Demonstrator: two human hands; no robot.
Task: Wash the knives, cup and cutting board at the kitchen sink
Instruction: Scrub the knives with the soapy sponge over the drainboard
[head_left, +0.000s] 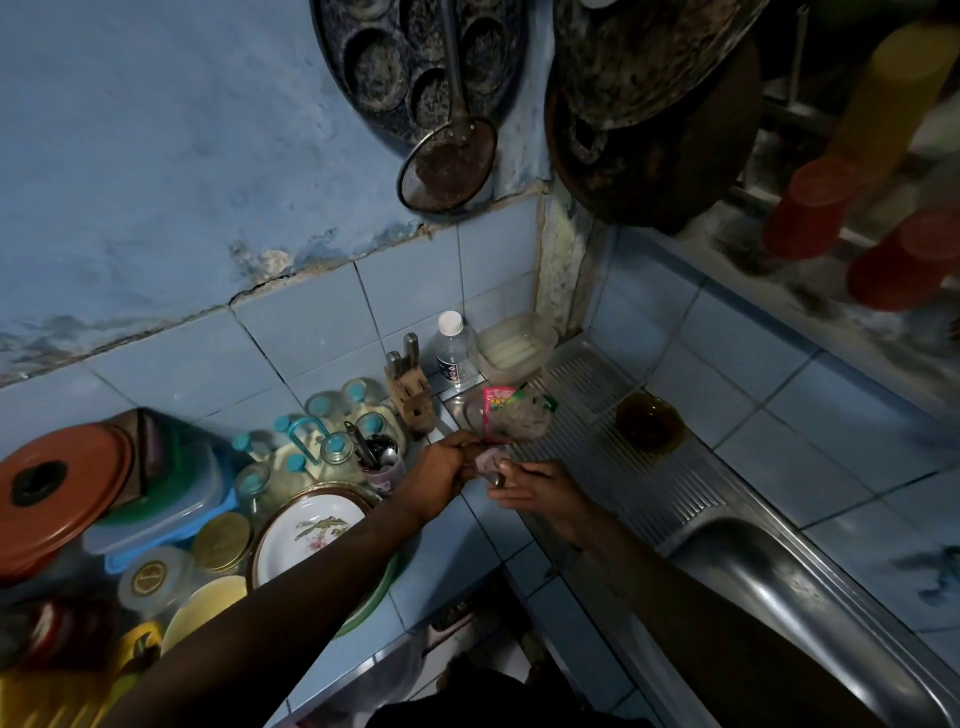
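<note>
My left hand (441, 470) is curled around a knife (440, 428) over the counter's corner; its grey blade points toward the wooden knife block (410, 392), which holds more knives. My right hand (540, 486) faces it with fingers stretched out, the thumb pinching a small pinkish pad (485, 461) against the left hand. A dark glass cup (649, 422) stands upright on the ribbed steel draining board (613, 467), to the right of both hands. The sink basin (769, 587) lies at the lower right. I see no cutting board.
A clear tub of sachets (511, 415), a water bottle (453, 353) and a plastic box (514, 345) stand in the corner. Jars, a utensil holder (382, 460), plates (311, 535) and lidded containers crowd the left counter. Pans and a strainer (449, 166) hang overhead.
</note>
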